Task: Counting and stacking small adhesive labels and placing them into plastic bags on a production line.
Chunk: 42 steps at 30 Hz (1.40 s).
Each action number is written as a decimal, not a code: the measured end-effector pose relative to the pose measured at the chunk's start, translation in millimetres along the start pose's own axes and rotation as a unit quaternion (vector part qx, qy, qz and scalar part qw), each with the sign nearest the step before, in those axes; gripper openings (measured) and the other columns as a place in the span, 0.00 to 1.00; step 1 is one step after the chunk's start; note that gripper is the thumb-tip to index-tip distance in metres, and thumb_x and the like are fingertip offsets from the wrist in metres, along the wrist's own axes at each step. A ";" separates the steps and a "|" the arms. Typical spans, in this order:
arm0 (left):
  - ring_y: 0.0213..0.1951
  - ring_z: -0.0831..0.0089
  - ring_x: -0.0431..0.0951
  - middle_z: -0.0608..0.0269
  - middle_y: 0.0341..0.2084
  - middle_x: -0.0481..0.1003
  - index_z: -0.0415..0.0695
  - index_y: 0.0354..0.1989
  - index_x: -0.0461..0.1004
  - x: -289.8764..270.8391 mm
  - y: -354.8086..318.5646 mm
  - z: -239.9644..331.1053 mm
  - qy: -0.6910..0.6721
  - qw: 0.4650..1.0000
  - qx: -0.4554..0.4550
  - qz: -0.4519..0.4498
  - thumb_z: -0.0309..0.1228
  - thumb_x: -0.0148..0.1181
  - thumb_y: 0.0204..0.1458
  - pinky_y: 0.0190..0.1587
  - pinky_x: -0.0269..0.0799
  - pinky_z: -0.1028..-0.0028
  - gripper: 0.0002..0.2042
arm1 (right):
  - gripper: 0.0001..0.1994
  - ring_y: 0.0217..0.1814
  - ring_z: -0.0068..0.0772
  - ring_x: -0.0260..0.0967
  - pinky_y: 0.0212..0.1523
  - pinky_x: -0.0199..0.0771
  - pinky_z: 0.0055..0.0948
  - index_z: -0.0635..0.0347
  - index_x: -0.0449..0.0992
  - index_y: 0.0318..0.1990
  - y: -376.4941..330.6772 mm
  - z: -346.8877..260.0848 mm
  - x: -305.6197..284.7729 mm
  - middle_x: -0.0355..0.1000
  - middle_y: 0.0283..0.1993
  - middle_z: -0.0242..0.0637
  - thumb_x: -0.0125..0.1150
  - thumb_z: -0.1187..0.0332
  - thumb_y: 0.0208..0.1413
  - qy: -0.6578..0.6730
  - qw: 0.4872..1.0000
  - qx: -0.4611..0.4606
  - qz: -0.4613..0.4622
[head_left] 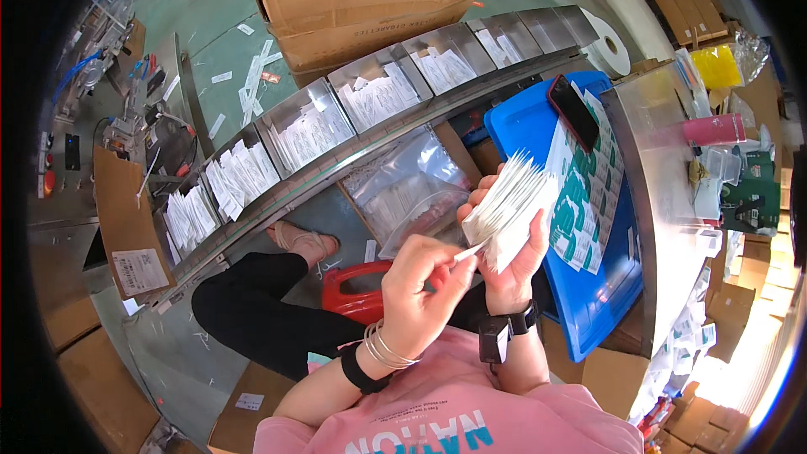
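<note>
I see the right hand (pixel 514 276) cupped around a fanned stack of thin white slips (pixel 513 206), near the blue plastic tray (pixel 607 311) at right; the left hand (pixel 418 286) pinches an edge at the stack's near-left corner. A loosened cup, I judge, could spill these flat, papery rectangles. Far: angular, shiny metal bins (pixel 546 29).

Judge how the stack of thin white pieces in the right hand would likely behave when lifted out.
The stack would probably splay or slide apart: its edges fan out and no band shows around it. It may well bend and seems light, its pieces looking thin and paper-like.
</note>
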<state>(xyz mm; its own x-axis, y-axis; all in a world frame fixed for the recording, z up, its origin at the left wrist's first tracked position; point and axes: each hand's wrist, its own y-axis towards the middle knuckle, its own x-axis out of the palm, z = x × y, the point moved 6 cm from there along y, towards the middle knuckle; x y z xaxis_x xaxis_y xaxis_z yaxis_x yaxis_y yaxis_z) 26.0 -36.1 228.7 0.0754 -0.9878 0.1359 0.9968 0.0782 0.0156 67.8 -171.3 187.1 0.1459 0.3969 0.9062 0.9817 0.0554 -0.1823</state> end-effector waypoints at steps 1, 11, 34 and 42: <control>0.24 0.82 0.67 0.63 0.24 0.68 0.35 0.29 0.71 -1.2 0.6 1.5 0.022 0.999 0.020 -0.018 0.17 0.61 0.45 0.28 0.62 0.84 0.05 | 0.34 0.52 0.37 0.61 0.56 0.62 0.46 0.62 0.56 0.59 -1.2 0.1 0.3 0.60 0.51 0.40 0.63 0.58 0.47 -0.033 0.999 0.005 -0.004; 0.21 0.85 0.66 0.67 0.27 0.66 0.34 0.32 0.71 -39.0 18.6 -24.4 -0.034 0.990 -0.027 0.131 0.21 0.57 0.52 0.21 0.61 0.85 0.03 | 0.39 0.60 0.54 0.60 0.61 0.59 0.51 0.62 0.59 0.59 -12.8 9.3 16.7 0.66 0.53 0.49 0.65 0.58 0.35 -0.133 0.986 0.101 -0.003; 0.25 0.85 0.64 0.65 0.31 0.67 0.37 0.33 0.74 -23.0 13.9 22.4 0.080 0.993 0.039 -0.078 0.19 0.60 0.47 0.27 0.60 0.85 0.05 | 0.39 0.52 0.48 0.67 0.54 0.68 0.43 0.66 0.59 0.59 -18.0 14.6 4.1 0.65 0.55 0.49 0.64 0.62 0.35 -0.205 0.977 0.060 0.023; 0.27 0.83 0.67 0.64 0.31 0.65 0.34 0.32 0.72 -26.3 5.2 16.9 0.039 0.999 0.015 -0.030 0.18 0.56 0.50 0.28 0.65 0.83 0.02 | 0.36 0.50 0.46 0.68 0.53 0.69 0.43 0.64 0.60 0.58 -23.6 20.3 2.4 0.66 0.53 0.47 0.62 0.60 0.40 -0.159 0.981 0.052 0.095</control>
<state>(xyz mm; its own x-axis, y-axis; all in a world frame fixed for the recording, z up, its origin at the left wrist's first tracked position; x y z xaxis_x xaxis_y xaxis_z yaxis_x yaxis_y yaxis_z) 28.8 -7.5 241.9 0.0190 -0.9982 0.0570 0.9984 0.0220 0.0516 42.5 -153.1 185.8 0.2629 0.6741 0.6902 0.9206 0.0389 -0.3886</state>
